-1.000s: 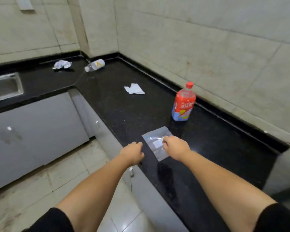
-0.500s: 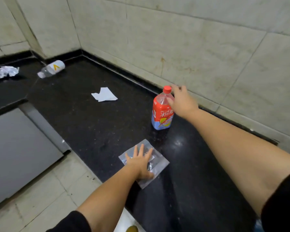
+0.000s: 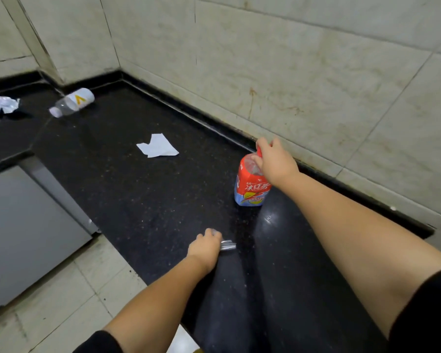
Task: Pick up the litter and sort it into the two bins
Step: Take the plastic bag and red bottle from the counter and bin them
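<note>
Black surface holds most litter yet; neither bin shows. Right hand grip clasps the red bottle; left hand grip is clenched on the clear wrapper.

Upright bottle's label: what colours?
Red above, pale blue below, on the upright bottle; the only view, head camera, shows it.

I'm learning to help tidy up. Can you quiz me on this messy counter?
1. True or false: the red-labelled plastic drink bottle stands upright.
2. Which hand is on its neck? A) left hand B) right hand
3. Fill in: the clear plastic water bottle with a white label lies on its ____ on the black stone counter.

Key: 1 true. 2 B; the left hand has gathered the crumpled clear plastic bag. 3 side; near it lie a flat white paper scrap and a crumpled wrapper.
</note>
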The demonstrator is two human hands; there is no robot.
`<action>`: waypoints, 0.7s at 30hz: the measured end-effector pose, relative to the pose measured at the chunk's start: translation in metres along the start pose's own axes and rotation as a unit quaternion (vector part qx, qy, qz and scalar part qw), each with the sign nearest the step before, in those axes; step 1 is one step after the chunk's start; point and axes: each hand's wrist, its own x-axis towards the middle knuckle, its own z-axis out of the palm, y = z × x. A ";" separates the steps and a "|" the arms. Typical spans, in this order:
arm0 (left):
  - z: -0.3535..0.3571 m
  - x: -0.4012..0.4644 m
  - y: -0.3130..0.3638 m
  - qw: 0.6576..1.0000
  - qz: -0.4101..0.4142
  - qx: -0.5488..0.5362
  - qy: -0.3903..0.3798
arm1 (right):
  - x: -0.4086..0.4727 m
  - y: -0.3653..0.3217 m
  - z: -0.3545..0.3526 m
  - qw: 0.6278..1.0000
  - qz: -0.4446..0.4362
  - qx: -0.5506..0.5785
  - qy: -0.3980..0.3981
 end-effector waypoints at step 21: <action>0.133 -0.377 -0.185 0.840 -0.433 -0.287 0.156 | -0.246 -0.298 0.028 0.930 -0.344 0.080 -0.099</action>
